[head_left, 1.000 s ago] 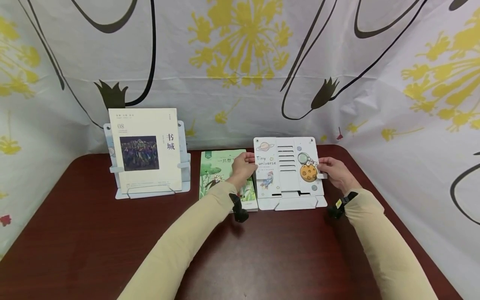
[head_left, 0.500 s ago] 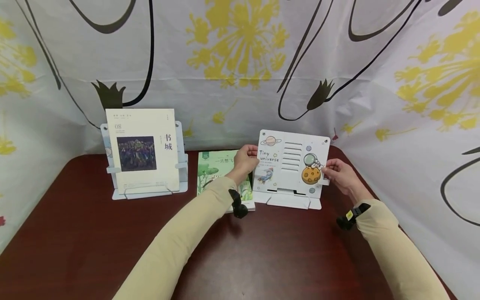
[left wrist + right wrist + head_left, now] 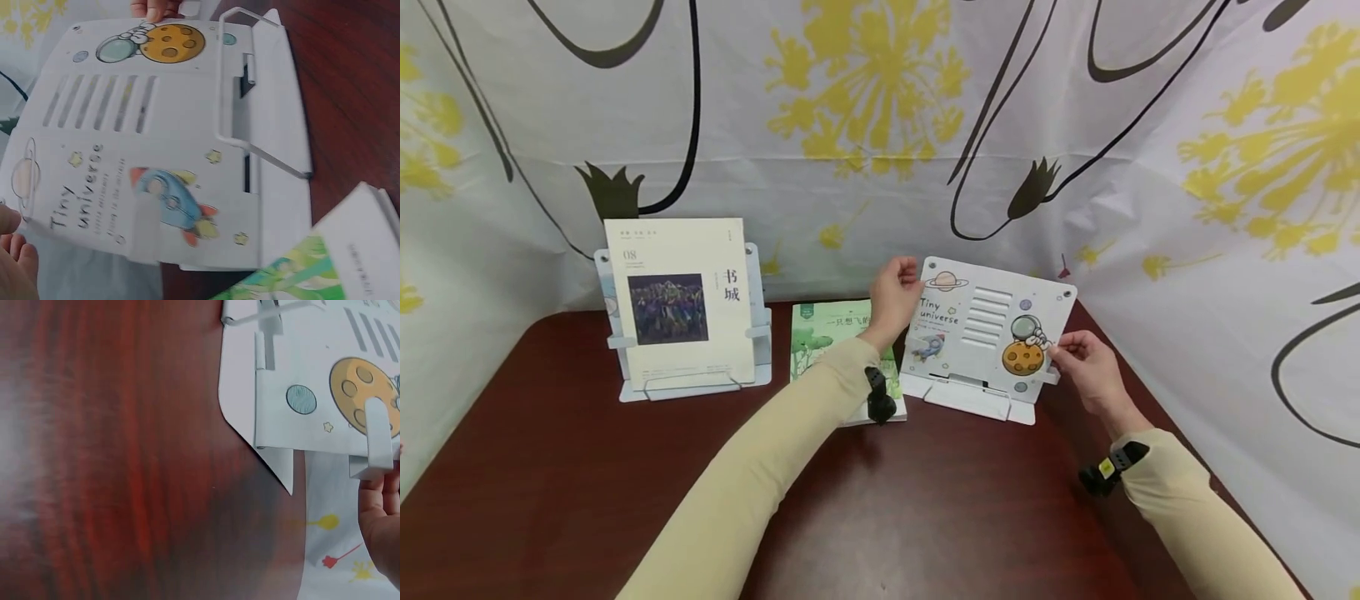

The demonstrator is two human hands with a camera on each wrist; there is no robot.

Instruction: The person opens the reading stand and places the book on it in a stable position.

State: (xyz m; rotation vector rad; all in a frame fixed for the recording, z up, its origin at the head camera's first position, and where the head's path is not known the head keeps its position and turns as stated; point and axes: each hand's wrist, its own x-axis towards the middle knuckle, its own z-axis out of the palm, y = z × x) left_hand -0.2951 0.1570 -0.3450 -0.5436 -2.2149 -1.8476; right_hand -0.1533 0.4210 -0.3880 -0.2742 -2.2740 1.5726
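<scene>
A white book stand (image 3: 977, 325) printed with "Tiny universe", a rocket and an astronaut on an orange moon leans back on the table's right half, its panel slanting down to the right. My right hand (image 3: 1090, 371) pinches its right edge, beside the small side clip (image 3: 378, 431). My left hand (image 3: 893, 304) is at the stand's upper left edge, fingers loosely bent, thumb tip right at the edge near the ringed planet (image 3: 25, 178). The left side clip (image 3: 145, 228) overlaps the rocket. A wire page holder (image 3: 966, 400) lies along the base ledge.
A green illustrated book (image 3: 816, 333) lies flat left of the stand, partly under my left forearm. Further left, a pale blue stand (image 3: 760, 350) holds a cream book (image 3: 688, 242) upright. Patterned cloth (image 3: 850, 183) hangs behind the dark red table (image 3: 587, 483).
The white stand has turned, so its panel now slants down to the right. My left hand has slid up along its left edge; my right hand has moved slightly right and down with the other edge.
</scene>
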